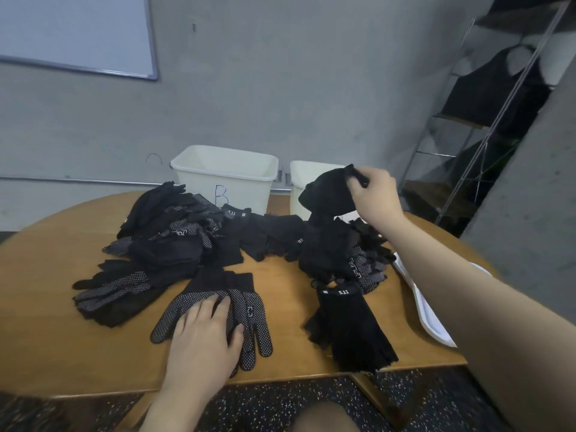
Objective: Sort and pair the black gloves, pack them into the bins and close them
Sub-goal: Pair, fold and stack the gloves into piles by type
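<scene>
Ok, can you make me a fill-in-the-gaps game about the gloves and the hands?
1. The left bin has the letter ___ on it.
2. The left hand presses on a ___ glove.
3. The ___ hand lifts a plain glove.
4. The table is made of ___.

Missing words: B; dotted; right; wood

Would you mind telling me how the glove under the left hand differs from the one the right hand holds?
The dotted glove lies flat on the table, pressed by the left hand; the plain glove hangs bunched, pinched by the right hand above the pile. Both are black.
</scene>
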Available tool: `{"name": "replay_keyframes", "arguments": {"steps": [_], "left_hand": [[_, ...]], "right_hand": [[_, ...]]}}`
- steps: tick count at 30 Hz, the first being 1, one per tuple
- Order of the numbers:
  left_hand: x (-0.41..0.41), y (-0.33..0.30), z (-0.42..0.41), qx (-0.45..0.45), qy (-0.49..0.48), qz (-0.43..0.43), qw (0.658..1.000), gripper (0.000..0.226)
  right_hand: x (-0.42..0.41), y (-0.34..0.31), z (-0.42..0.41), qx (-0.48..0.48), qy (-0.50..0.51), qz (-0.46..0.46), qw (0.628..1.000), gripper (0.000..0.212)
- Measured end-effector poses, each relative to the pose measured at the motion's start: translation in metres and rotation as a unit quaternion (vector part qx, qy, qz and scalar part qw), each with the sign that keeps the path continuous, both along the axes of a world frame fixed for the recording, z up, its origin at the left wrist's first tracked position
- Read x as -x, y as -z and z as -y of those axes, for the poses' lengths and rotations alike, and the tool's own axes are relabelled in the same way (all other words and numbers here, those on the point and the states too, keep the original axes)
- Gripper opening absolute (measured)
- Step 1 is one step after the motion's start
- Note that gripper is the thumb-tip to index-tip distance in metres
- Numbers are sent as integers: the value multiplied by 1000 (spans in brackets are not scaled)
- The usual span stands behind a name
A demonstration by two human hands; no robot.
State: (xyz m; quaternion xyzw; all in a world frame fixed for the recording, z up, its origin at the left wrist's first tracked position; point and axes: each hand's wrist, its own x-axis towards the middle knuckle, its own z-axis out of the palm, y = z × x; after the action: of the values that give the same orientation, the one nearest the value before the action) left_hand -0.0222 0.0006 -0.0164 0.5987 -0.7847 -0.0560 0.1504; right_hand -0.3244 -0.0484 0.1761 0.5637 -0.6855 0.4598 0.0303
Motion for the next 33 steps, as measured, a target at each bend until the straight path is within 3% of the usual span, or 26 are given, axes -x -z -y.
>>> {"name": "replay_keyframes", "arguments": {"steps": [6,8,10,13,15,17,19,21,23,25,28,31,33], "left_hand": [[-7,-7,-10,22,9,-50,998,61],[-6,-10,-15,35,35,-114,992,56],[-2,-13,-20,38,69,-230,970,52],[6,-22,-21,-30,72,-432,899,53],[13,-28,-18,-110,69,-570,811,52],[16,-31,-10,-167,80,-641,745,41],[20,-31,-5,-200,99,-655,722,29],[28,-28,-2,-206,79,-670,709,18],[32,-24,2,-180,44,-668,721,16],[29,-22,8,-141,35,-628,764,14],[15,-23,14,-118,54,-573,809,18],[-1,-20,18,-127,40,-538,832,18],[-7,-19,21,-138,21,-557,819,15]], "right_hand": [[-29,-23,-24,-43,-86,121,988,33],[-42,-22,-34,-48,-119,168,977,32],[-55,-14,-43,-54,-162,238,956,26],[-72,11,-55,-65,-224,378,896,22],[-81,35,-62,-78,-243,431,865,24],[-92,63,-70,-100,-247,467,843,26],[-101,92,-79,-132,-232,476,838,25],[-105,114,-89,-147,-202,422,872,23],[-98,131,-97,-137,-152,239,949,23],[-88,143,-105,-119,-97,29,988,27],[-71,164,-118,-112,-40,-170,978,42],[-60,188,-126,-253,12,-213,944,67],[-51,198,-125,-296,18,-214,931,72]]}}
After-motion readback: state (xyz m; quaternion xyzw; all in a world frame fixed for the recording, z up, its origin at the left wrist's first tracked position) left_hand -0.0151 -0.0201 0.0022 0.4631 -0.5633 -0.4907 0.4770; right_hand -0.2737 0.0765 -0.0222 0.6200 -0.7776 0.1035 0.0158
